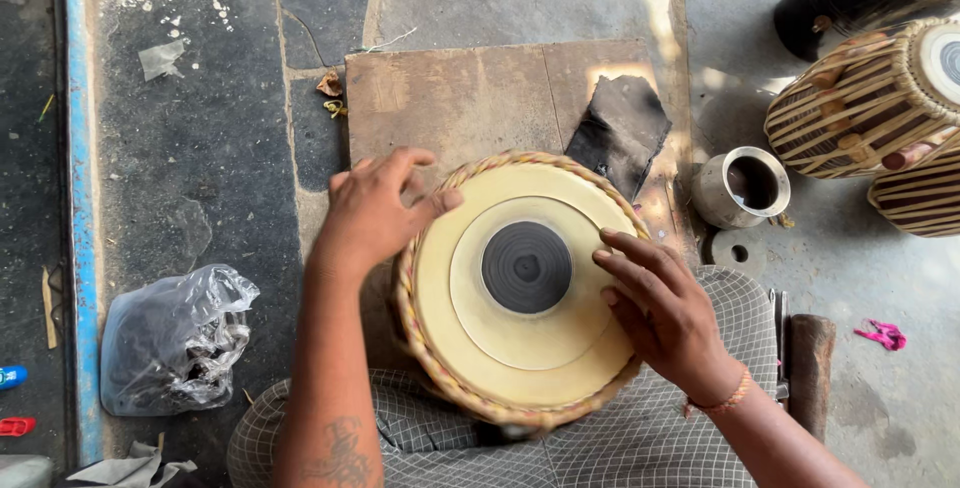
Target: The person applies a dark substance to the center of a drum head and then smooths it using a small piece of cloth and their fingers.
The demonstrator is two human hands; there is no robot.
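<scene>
On the lap at centre sits one drum [520,293]; left hand [375,213] clasps its rim at ten o'clock, right hand [665,308] lies flat at three. Two more drums [860,103] and one cup [742,186] stand at two o'clock.

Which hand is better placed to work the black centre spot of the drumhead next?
Probably the right hand: its fingertips lie flat on the cream drumhead beside the black spot. The left hand grips the braided rim, steadying it.
</scene>
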